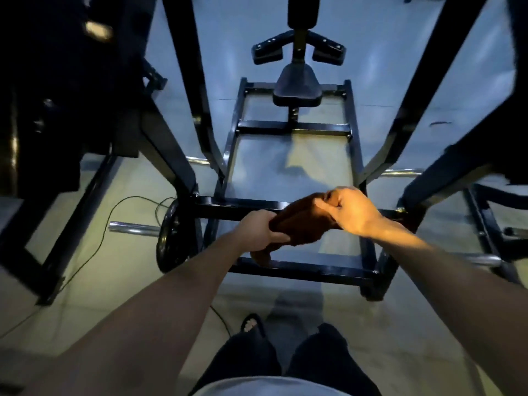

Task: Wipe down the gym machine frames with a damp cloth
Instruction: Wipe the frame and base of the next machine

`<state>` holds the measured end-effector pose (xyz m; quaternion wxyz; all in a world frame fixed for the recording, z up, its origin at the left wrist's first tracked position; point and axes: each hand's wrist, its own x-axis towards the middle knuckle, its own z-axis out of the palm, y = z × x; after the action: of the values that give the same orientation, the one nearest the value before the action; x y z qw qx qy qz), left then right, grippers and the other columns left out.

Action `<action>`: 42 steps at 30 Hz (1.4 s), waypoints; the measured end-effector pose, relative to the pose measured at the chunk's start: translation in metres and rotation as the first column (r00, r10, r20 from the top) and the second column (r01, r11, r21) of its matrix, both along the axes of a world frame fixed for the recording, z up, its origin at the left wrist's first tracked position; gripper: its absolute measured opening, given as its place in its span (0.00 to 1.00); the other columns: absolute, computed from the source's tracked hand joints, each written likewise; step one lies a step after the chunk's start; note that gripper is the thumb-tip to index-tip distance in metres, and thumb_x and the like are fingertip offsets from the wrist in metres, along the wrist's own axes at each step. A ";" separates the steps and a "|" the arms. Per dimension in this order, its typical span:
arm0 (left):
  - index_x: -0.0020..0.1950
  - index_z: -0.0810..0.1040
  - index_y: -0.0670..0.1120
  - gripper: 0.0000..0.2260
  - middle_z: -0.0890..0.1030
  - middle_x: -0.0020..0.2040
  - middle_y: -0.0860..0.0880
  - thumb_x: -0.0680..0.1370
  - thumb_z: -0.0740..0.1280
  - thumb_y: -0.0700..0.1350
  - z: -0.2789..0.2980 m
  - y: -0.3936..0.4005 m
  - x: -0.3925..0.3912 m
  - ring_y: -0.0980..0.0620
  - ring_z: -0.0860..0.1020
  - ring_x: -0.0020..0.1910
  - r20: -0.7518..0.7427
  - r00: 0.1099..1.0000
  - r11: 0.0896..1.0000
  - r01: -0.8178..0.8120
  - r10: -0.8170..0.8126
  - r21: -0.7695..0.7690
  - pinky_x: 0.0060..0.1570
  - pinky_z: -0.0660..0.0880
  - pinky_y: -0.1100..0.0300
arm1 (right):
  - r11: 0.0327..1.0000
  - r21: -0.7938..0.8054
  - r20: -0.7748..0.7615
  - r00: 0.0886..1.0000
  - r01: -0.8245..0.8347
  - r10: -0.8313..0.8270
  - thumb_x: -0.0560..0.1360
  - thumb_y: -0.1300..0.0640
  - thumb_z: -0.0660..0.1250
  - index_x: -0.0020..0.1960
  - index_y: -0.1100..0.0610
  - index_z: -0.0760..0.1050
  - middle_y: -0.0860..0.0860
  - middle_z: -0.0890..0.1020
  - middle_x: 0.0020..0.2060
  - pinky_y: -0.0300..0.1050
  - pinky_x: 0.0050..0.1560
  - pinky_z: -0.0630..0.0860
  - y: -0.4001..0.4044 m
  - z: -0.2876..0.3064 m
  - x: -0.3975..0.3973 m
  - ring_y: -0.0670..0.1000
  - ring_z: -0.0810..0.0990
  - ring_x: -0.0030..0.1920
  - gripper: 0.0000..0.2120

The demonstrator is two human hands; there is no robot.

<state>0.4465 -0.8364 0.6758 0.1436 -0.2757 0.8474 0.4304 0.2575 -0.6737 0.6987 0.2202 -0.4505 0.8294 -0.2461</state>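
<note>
A brown cloth (pixel 300 221) is stretched between both my hands above the black machine frame (pixel 288 128). My left hand (pixel 258 230) grips the cloth's lower end, and a tail of it hangs below my fist. My right hand (pixel 350 208) pinches the upper end with curled fingers. Both hands hover over a black crossbar (pixel 231 207) of the base. A nearer crossbar (pixel 308 271) lies just below the hanging tail.
A black seat (pixel 297 88) and two pads (pixel 297 50) stand at the frame's far end. Black diagonal beams (pixel 185 81) rise on both sides. A weight plate (pixel 168 238) sits on a chrome peg at left, near a thin cable (pixel 114 212) on the pale floor.
</note>
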 end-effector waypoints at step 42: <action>0.56 0.82 0.37 0.12 0.85 0.47 0.37 0.84 0.67 0.46 0.018 -0.254 0.437 0.44 0.85 0.41 0.015 0.190 0.175 -0.928 0.982 0.330 0.37 0.85 0.54 | 0.976 0.216 0.664 0.738 -0.036 -0.120 0.78 0.47 0.62 0.57 0.58 0.78 0.55 0.82 0.52 0.53 0.56 0.79 -0.389 -0.015 0.450 0.56 0.80 0.55 0.17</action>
<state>0.8837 -1.0905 0.6938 -0.2097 -0.6793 0.4274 0.5584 0.7075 -1.0623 0.6836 0.5463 -0.2859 0.7253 -0.3063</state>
